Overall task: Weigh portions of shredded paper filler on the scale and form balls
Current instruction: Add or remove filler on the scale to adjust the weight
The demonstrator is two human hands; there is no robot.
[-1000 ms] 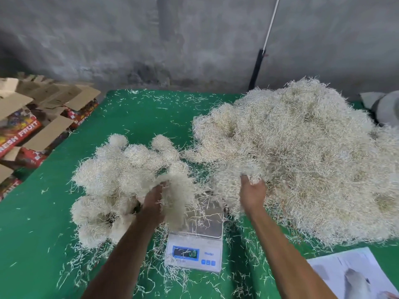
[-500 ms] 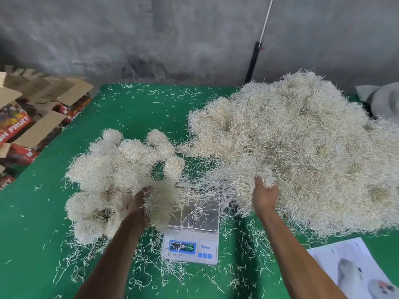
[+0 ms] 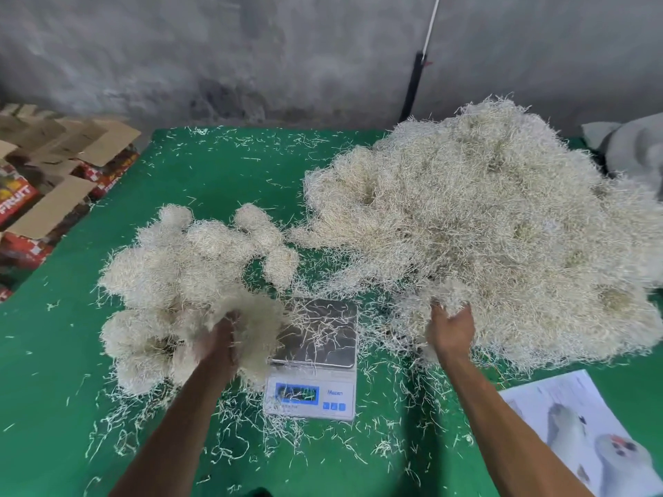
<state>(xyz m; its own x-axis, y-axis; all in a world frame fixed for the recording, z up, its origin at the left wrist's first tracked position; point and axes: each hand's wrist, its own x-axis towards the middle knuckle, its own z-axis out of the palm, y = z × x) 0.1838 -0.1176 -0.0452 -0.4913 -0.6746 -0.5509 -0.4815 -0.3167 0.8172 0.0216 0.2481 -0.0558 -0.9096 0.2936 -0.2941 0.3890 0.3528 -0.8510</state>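
While the scale [image 3: 311, 356] waits between both piles for easy reach, the left hand [image 3: 214, 344] apparently grasps a weighed portion [image 3: 251, 317]; the right hand [image 3: 451, 330] clutches loose filler [image 3: 484, 227].

My left hand [image 3: 215, 344] grips a clump of shredded paper [image 3: 251, 328] just left of the scale [image 3: 314, 360], beside the formed balls [image 3: 186, 267]. My right hand [image 3: 450, 331] digs its fingers [image 3: 439, 312] into the edge of the big loose pile [image 3: 484, 227]. Stray shreds litter the steel pan and green desk [image 3: 215, 166]. A printed sheet [image 3: 588, 435] lies lower right; cardboard boxes [image 3: 50, 181] stand at left.
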